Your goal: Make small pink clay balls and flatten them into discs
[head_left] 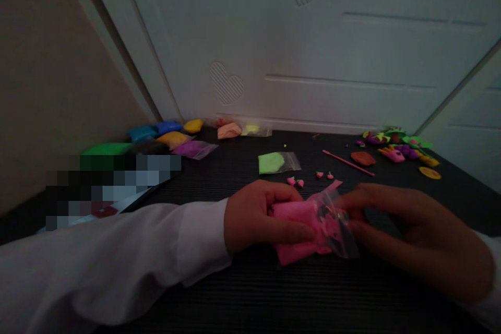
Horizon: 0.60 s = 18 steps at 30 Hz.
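Observation:
My left hand (254, 224) is closed around a clear zip bag of pink modelling clay (291, 254), its thumb lying across the front. At the bag's zip end, on the right, my right hand (418, 235) pinches the plastic edge between thumb and fingers; the fingertips are partly hidden. A flat pink strip (333, 185) sticks out behind the bag. Just beyond lie small pink clay pieces (291, 181), some in a pair further right (330, 175). A zip bag of light green clay (271, 163) rests behind them on the dark table.
A pink stick tool (348, 162) and a reddish-brown clay piece (362, 158) lie back right, near several colourful clay figures (393, 154). Bags of clay, including purple (191, 149) and green (107, 149), line the back left. A white panelled surface (242, 26) rises behind the table.

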Available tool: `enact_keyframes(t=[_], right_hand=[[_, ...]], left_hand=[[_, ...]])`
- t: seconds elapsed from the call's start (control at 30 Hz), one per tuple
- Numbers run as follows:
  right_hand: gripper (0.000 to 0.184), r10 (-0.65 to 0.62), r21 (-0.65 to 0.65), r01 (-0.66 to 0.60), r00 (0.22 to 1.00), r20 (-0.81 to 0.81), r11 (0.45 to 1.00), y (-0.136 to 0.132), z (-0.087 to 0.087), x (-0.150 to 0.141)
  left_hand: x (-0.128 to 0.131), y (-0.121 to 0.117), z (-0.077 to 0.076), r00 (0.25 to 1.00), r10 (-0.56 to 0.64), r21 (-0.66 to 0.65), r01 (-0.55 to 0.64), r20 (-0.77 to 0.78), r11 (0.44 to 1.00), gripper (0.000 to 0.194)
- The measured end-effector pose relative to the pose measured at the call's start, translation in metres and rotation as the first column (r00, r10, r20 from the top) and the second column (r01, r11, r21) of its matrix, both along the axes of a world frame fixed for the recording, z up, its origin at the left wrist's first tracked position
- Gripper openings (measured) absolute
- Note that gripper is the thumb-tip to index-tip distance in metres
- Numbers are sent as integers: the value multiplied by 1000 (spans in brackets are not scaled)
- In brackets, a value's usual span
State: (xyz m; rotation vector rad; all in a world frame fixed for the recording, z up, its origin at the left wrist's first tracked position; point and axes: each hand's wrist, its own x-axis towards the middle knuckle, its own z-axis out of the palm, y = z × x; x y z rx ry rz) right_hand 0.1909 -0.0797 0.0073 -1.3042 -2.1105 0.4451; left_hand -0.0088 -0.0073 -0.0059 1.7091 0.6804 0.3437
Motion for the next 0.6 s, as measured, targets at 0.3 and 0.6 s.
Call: enact_keyframes(t=[0.3,0.6], right_hand=[[18,91,-6,-91,988,126,996,3,-5,-6],[9,80,42,-83,995,66,996,3,-2,-8]], left_hand=[[1,1,1,998,-55,-63,54,-16,997,23],[2,1,0,999,-51,-225,54,17,973,24]])
